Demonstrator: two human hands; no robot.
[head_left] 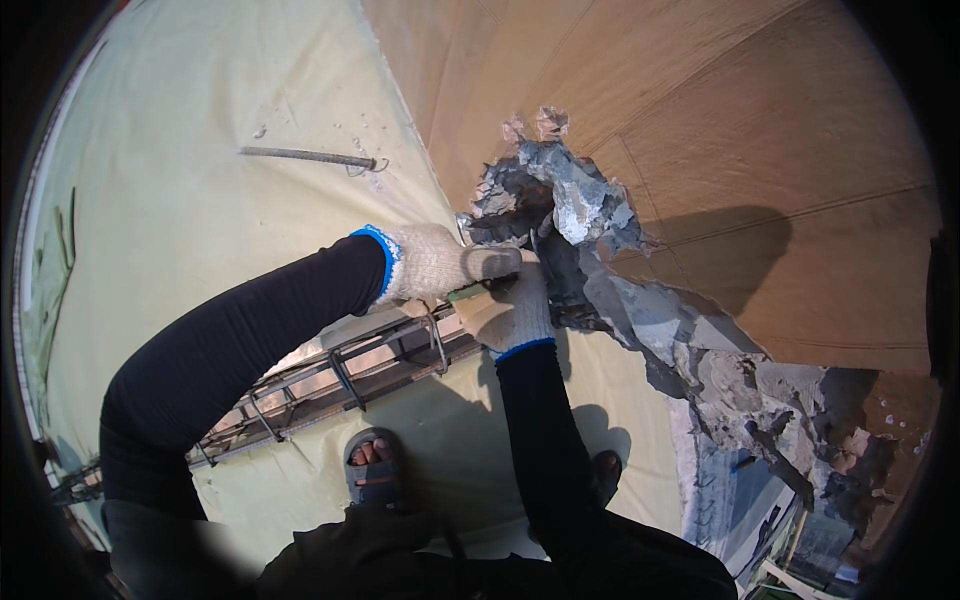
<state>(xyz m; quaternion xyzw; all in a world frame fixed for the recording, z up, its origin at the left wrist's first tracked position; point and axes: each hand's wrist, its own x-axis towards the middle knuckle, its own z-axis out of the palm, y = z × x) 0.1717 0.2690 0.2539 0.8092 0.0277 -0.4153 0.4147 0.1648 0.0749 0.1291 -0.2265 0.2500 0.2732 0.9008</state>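
Observation:
My left hand [435, 265], in a cream knit glove with a blue cuff, reaches in from the left. Its fingers are closed and meet my right hand [512, 308], gloved the same way. That hand's fingers are curled too, and what either one grips is hidden between them. Both are at the near edge of a jagged, dark hole in broken grey concrete [590, 195]. Just below the hands, the end of a steel rebar cage [345, 378] with square stirrups runs off to the lower left.
A pale yellow sheet [270, 80] covers the surface at left, with a short rebar [305, 156] on it. Brown panels [720, 110] rise at right. Jagged rubble [740, 385] continues to the lower right. My sandalled foot [373, 468] stands near the cage.

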